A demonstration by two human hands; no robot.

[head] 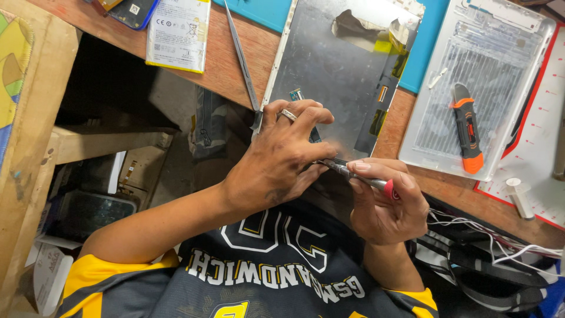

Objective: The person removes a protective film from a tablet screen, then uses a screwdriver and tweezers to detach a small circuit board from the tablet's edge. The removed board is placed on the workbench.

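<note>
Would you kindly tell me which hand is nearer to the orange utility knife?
Right. The right hand sits below-left of the knife, apart from it; the left hand is farther left, on the metal panel.

The opened tablet (pixel 335 76) lies top centre; tweezers (pixel 242 56) to its left, utility knife (pixel 468 129) on the back cover (pixel 488 59) to its right.

A dark jersey with yellow sleeves and white lettering, plus a ring (pixel 288 115) (probably silver) on the left hand (pixel 276 159).
</note>
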